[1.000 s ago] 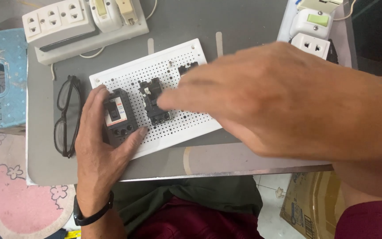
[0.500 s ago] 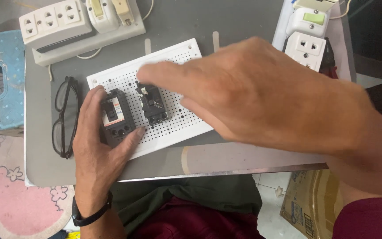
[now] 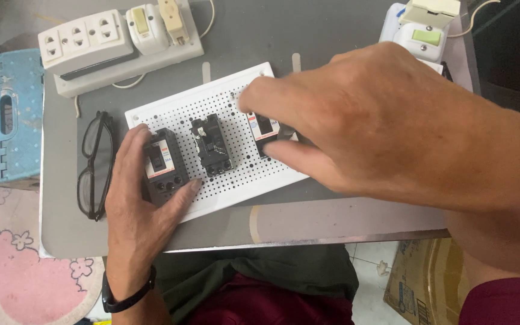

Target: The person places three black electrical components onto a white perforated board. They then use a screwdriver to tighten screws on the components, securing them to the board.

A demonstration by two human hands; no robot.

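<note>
Two black breakers sit on the perforated board [image 3: 224,180]. Your left hand [image 3: 136,198] clasps the breaker at nine o'clock [image 3: 164,165]; your right hand [image 3: 380,120] pinches a third breaker [image 3: 264,129] at three o'clock, not yet seated.

a pair of dark-framed glasses [image 3: 94,165] lies folded on the grey table [image 3: 332,219], near its left edge. at the far left of the table sits a white socket strip [image 3: 88,43] on a white base, with a cream switch and a plug beside it — a thin cord loops off behind. a white box with a pale green rocker [image 3: 427,33] stands at the far right. left of the table is a blue plastic stool [image 3: 4,117]; below it, a pink floor mat [image 3: 22,274]. a cardboard box [image 3: 419,283] rests on the tiled floor at the lower right.
</note>
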